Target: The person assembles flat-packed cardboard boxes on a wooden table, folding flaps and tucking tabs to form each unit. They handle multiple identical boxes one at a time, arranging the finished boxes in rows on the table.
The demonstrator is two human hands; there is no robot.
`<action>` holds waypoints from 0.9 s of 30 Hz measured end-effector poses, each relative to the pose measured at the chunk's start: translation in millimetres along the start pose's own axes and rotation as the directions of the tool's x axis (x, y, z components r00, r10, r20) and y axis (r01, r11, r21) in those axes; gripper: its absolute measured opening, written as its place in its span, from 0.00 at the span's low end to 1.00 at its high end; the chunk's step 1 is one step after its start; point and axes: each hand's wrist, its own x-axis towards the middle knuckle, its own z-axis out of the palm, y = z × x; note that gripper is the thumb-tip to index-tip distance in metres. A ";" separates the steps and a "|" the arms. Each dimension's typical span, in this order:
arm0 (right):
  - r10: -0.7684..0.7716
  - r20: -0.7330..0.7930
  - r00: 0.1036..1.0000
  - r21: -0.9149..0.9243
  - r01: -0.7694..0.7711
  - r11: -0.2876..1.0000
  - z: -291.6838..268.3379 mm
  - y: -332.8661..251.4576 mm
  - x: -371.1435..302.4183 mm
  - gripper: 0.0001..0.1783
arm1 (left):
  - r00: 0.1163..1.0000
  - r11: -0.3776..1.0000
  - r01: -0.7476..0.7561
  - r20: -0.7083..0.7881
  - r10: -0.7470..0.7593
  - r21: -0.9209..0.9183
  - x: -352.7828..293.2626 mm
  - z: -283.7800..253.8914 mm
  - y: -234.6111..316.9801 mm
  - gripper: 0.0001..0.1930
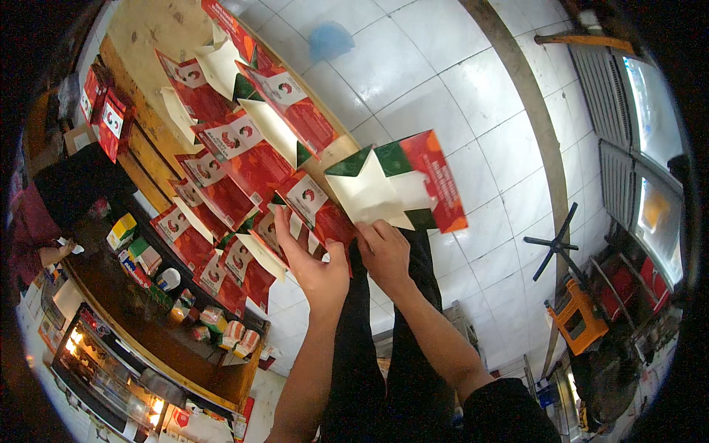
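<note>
My right hand [384, 257] has its fingers curled at the lower edge of a red and green cardboard box [378, 193]. The box's cream inside faces up, with green flaps and a red printed panel spread out. Beside it my left hand [319, 277] is raised with fingers and thumb apart, holding nothing that I can see. Its fingertips are next to a red box with a white label panel [309, 198], one of several standing close together on the table. Whether they touch that box, I cannot tell.
More red boxes [240, 144] crowd the wooden table [140, 37]. Left, a person [37, 229] is near a brown counter [111, 273] holding several small packages. White tiles [473, 96] cover the floor, with a blue bag-like thing [330, 41]. An orange stool [578, 319] stands right.
</note>
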 end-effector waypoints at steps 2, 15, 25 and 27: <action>0.006 0.053 0.999 0.014 -0.006 1.000 8.0 -4.5 2.0 0.10 | 0.999 0.999 0.044 0.013 -0.044 -0.022 -2.8 -7.1 -1.2 0.46; -0.130 0.036 0.991 0.062 0.128 0.990 8.4 -16.0 24.4 0.28 | 0.987 0.991 0.134 0.084 -0.134 0.004 -15.0 -24.7 2.2 0.46; -0.071 0.016 0.997 0.449 0.056 0.892 0.5 11.6 5.3 0.14 | 0.970 0.981 0.174 0.154 -0.186 0.083 -35.2 -24.5 -9.5 0.44; 0.082 0.063 0.995 0.578 -0.103 0.809 8.9 13.4 1.0 0.11 | 0.961 0.971 0.234 0.144 -0.237 0.039 -37.7 -17.7 -18.2 0.44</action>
